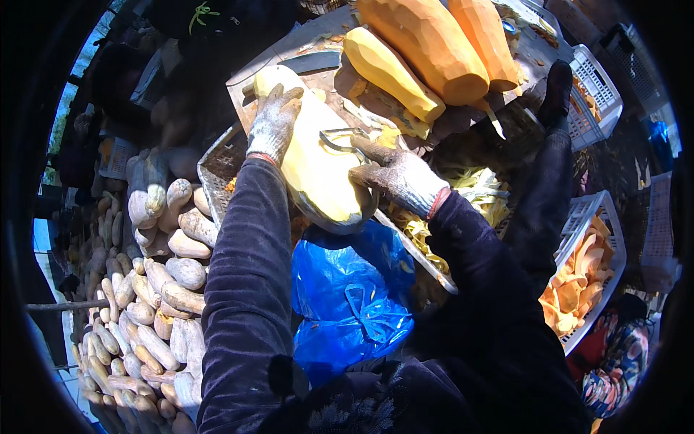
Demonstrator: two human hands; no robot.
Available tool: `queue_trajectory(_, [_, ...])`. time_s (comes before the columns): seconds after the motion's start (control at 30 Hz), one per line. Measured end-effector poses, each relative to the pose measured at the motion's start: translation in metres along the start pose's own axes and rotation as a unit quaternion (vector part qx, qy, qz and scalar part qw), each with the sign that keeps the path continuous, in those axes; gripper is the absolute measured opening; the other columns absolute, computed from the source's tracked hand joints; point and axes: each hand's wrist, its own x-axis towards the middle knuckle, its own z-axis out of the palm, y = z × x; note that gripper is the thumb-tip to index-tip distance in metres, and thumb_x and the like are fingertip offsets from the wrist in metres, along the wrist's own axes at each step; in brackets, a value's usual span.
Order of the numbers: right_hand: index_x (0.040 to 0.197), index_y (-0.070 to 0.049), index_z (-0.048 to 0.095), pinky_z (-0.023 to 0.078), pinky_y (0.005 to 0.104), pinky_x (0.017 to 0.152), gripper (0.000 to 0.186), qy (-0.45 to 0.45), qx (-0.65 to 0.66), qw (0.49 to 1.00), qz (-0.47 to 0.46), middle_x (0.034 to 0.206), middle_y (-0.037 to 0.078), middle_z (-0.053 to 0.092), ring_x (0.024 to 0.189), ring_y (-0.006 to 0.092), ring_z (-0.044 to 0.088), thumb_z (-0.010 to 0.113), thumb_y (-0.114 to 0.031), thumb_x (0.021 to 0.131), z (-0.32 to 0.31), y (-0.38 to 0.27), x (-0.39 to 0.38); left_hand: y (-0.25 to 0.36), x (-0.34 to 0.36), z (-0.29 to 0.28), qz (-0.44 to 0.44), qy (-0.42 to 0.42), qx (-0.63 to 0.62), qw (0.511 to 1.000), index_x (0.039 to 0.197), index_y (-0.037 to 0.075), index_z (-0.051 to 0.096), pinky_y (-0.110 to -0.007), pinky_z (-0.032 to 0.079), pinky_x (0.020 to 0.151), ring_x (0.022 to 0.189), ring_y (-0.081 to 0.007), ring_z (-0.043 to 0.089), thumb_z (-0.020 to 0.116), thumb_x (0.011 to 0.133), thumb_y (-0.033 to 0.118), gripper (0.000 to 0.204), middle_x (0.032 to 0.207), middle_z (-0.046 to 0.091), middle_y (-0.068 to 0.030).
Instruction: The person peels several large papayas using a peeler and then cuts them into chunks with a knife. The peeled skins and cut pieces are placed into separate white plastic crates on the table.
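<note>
A long, pale-yellow squash [316,170], partly peeled, lies slanting over the near edge of the wooden board [246,76]. Darker skin still shows at its wide near end. Gripping its far left side is my gloved left hand [273,129], fingers wrapped over the top. In my gloved right hand [405,177] is a peeler [334,139] with a metal frame, held against the squash's right side. My thumb rests near the wide end. Beyond my left hand, a large knife [312,62] lies on the board.
Several peeled orange squashes [426,47] lie at the board's far right. Yellow peelings [477,189] fill a container below. Unpeeled squashes [166,282] are heaped at left. A blue plastic bag [354,311] covers my lap; a white crate [578,271] holds orange pieces.
</note>
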Motion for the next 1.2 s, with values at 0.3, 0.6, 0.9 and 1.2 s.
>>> queue_trajectory(0.3, [0.142,-0.005,0.051,0.038,0.0322,0.11,0.067,-0.01,0.116,0.982,0.147,0.141,0.014,0.056,0.128,0.0198,0.052,0.08,-0.019,0.083,0.014,-0.007,-0.121,0.011,-0.003,-0.022,-0.079,-0.051,-0.093,0.991,0.131,0.015,0.063,-0.042,0.029,0.117,0.141,-0.0359,0.037,0.047,0.096,0.032,0.042,0.149,0.043,-0.0209])
queue_trajectory(0.6, [0.145,-0.011,0.049,0.045,0.0279,0.093,0.064,0.013,0.116,0.986,0.122,0.12,0.011,0.063,0.106,0.0137,0.057,0.075,-0.024,0.089,0.035,0.007,-0.081,0.013,0.01,-0.012,0.131,-0.143,0.293,0.936,0.125,0.02,0.066,-0.052,0.025,0.12,0.144,-0.0257,0.033,0.055,0.096,0.018,0.031,0.148,0.05,0.0039])
queue_trajectory(0.9, [0.143,-0.014,0.051,0.053,0.0305,0.073,0.06,0.019,0.298,0.949,0.104,0.094,0.014,0.073,0.079,0.0198,0.067,0.072,-0.027,0.088,-0.003,-0.012,-0.049,0.024,0.011,-0.02,0.115,-0.163,0.345,0.917,0.127,0.021,0.063,-0.059,0.028,0.115,0.142,-0.0265,0.037,0.054,0.096,0.019,0.033,0.147,0.05,0.0038])
queue_trajectory(1.2, [0.145,-0.021,0.05,0.045,0.0342,0.105,0.069,-0.021,-0.02,0.996,0.082,0.136,0.014,0.06,0.124,0.0254,0.059,0.075,-0.043,0.086,0.034,0.042,-0.176,0.012,0.001,-0.016,0.081,-0.098,0.287,0.949,0.128,0.014,0.062,-0.036,0.031,0.117,0.139,-0.0324,0.041,0.043,0.098,0.014,0.035,0.142,0.055,-0.0021])
